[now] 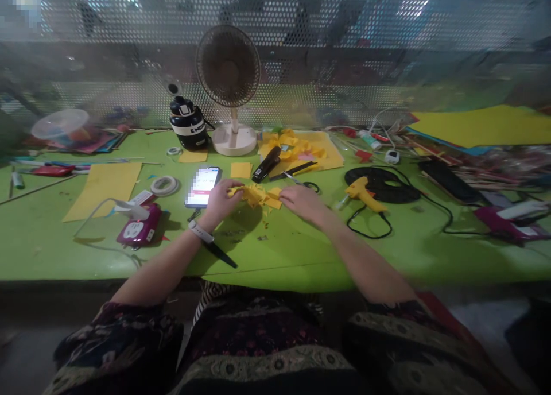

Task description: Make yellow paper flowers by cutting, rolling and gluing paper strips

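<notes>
The left hand [222, 202] and right hand [303, 202] are apart, one at each side of a ruffled cluster [255, 195] of yellow paper, just above the middle of the counter [279, 260]. The left has its fingers closed on the cluster's edge; the right appears to pinch a flatter piece [274, 198] beside it, though whether the two are joined cannot be told. The cluster looks partly shaped, with many bent points and loose edges. Behind the stapler [267, 164], more curled yellow shapes [290, 138] lie on a yellow sheet [332, 148], seemingly shaped already. Flat squares [241, 170] near the phone [198, 197] and a large sheet [105, 188] at the left look unworked. Scraps [266, 225] lie below the cluster. The scissors [310, 186] and glue gun [364, 194] lie near the right hand, neither one held. Pale capitals on the bottle [188, 139] seem to begin "EN", the rest unclear. The phone's lit screen shows a red button, its text too masked to read, and any marking on the stapler is too small.
</notes>
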{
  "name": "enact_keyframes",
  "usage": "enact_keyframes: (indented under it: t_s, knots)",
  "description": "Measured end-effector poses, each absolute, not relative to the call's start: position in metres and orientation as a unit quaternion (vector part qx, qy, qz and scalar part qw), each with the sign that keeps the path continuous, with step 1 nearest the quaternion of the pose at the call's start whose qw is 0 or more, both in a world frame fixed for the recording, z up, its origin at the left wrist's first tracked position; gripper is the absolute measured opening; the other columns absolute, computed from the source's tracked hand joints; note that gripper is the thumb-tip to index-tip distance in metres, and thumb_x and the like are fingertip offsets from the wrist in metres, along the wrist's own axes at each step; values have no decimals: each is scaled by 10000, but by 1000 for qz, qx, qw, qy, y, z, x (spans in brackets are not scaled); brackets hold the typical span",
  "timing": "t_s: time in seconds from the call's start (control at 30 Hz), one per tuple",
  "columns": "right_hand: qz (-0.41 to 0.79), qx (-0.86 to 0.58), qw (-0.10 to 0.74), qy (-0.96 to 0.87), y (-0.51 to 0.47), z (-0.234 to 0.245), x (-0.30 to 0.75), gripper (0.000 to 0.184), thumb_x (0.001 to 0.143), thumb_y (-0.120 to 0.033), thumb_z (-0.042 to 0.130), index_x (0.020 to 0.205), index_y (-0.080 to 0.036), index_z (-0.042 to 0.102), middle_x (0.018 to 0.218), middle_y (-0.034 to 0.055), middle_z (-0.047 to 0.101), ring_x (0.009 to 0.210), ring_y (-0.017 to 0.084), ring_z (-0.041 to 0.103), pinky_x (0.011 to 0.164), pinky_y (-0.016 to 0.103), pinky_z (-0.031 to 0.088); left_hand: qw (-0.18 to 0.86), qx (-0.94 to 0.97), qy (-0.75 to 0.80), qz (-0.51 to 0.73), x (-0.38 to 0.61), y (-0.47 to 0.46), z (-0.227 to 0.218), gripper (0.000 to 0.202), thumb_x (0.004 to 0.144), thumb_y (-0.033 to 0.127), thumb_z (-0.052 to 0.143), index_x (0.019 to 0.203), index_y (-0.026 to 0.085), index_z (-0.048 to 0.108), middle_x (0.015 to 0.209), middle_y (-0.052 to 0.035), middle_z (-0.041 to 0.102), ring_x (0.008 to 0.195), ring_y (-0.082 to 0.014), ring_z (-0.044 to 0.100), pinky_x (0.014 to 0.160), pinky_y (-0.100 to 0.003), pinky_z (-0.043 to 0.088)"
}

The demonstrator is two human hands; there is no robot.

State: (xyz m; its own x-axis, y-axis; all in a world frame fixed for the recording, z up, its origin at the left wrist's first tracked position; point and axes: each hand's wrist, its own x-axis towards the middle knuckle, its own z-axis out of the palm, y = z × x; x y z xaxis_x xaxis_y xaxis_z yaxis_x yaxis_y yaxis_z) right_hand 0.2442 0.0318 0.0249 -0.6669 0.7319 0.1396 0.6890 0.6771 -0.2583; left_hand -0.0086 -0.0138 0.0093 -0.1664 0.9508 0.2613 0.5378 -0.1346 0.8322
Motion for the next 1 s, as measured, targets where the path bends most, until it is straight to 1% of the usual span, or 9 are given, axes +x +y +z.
enact_keyframes:
  t_s: [0.1, 0.2, 0.37, 0.6, 0.67, 0.73, 0.87, 0.93, 1.0]
  knots:
    - [38, -401, 121, -907, 34, 26, 246, 252, 987, -259, 540, 885, -177, 755, 895, 82, 750, 855, 212, 661, 751, 326, 484, 110, 648, 591, 467, -7, -16, 12, 163, 814, 206, 663, 963, 183, 725, 1163, -109, 663, 1120, -267, 605, 981, -501, 508]
    - [18, -408, 92, -908, 34, 26, 245, 176, 940, -229, 624, 830, -170, 747, 859, 79, 743, 832, 218, 660, 717, 324, 469, 74, 677, 552, 481, -5, -18, 11, 154, 827, 196, 653, 964, 193, 722, 1149, -101, 662, 1111, -258, 614, 1002, -501, 497]
    - [64, -382, 64, -920, 34, 26, 247, 206, 915, -301, 674, 768, -166, 724, 817, 55, 718, 731, 179, 640, 650, 298, 431, 95, 692, 530, 482, 0, -21, 7, 136, 829, 183, 662, 946, 195, 732, 1145, -96, 668, 1076, -243, 629, 968, -476, 520]
    - [108, -380, 90, -914, 38, 25, 252, 164, 901, -297, 695, 810, -175, 754, 894, 54, 742, 755, 179, 669, 632, 289, 441, 173, 690, 509, 484, 4, -23, 8, 106, 847, 210, 669, 917, 184, 744, 1122, -107, 683, 1064, -230, 635, 967, -471, 526]
    - [95, -381, 117, -912, 40, 23, 252, 174, 905, -291, 689, 784, -184, 752, 836, 48, 739, 718, 177, 660, 620, 290, 441, 229, 671, 506, 491, 5, -24, 8, 116, 855, 241, 673, 922, 178, 744, 1113, -112, 695, 1049, -221, 644, 965, -461, 529]
    - [49, -382, 177, -906, 38, 24, 251, 194, 921, -274, 665, 767, -189, 748, 789, 53, 731, 701, 185, 650, 633, 305, 451, 333, 629, 501, 493, 7, -27, 8, 172, 865, 298, 680, 961, 167, 739, 1085, -114, 718, 1009, -209, 668, 954, -446, 538]
    - [-73, -323, 321, -887, 22, 32, 245, 210, 969, -226, 571, 885, -186, 760, 915, 88, 754, 841, 221, 668, 756, 360, 499, 585, 478, 451, 475, 12, -33, 12, 343, 878, 416, 681, 1069, 134, 718, 1067, -135, 747, 954, -202, 715, 960, -421, 550]
    - [-108, -266, 337, -896, 11, 35, 239, 216, 975, -195, 550, 930, -200, 761, 941, 80, 757, 864, 213, 666, 764, 357, 512, 668, 404, 414, 468, 16, -35, 16, 352, 899, 420, 663, 1064, 114, 717, 1088, -157, 745, 964, -206, 723, 961, -400, 557]
    - [-128, -216, 337, -907, 3, 35, 233, 210, 971, -175, 549, 951, -200, 757, 977, 80, 757, 895, 213, 665, 775, 359, 526, 709, 352, 385, 476, 20, -36, 19, 281, 914, 356, 657, 1010, 100, 722, 1062, -150, 751, 941, -191, 727, 952, -370, 566]
